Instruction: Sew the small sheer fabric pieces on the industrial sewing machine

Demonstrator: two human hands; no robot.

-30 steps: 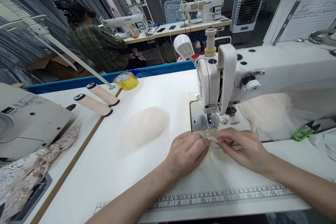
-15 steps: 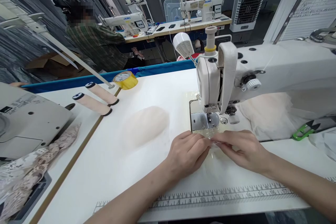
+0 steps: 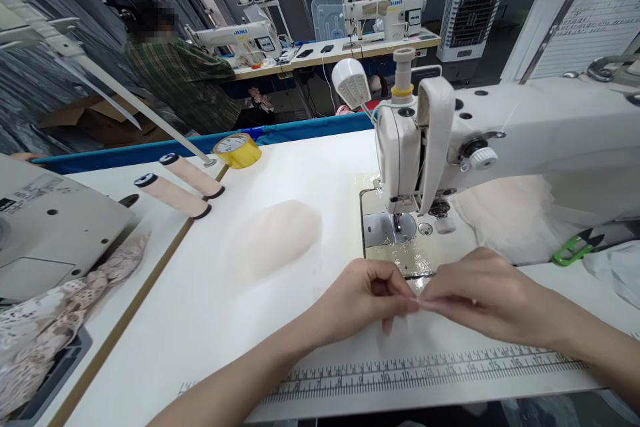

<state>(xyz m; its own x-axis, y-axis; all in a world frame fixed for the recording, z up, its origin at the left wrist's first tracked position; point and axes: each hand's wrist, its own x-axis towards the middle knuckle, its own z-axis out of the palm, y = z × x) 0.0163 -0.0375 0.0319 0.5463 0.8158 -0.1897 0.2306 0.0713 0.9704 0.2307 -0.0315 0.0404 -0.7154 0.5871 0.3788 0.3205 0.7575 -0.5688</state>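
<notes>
My left hand [image 3: 357,300] and my right hand [image 3: 483,297] meet fingertip to fingertip over the front of the table. Between their pinched fingers is a small bit of sheer pale fabric [image 3: 417,301], mostly hidden and blurred. Just beyond them stands a white sewing machine [image 3: 525,117], its presser foot [image 3: 398,222] above the metal needle plate [image 3: 380,230]. Apart from both hands, a sheer beige fabric piece [image 3: 283,237] lies flat on the left of the white tabletop.
Left are two thread spools [image 3: 173,195], yellow tape [image 3: 239,150] and lace [image 3: 65,327]. Bunched tulle [image 3: 510,217] and green thread snips [image 3: 575,247] lie right. A printed ruler [image 3: 385,377] runs along the front edge. A person [image 3: 175,80] sits at another machine behind.
Both hands have drawn back from the needle plate toward the front edge and slightly right. The left fingers have curled into a looser pinch; the right hand has turned knuckles up.
</notes>
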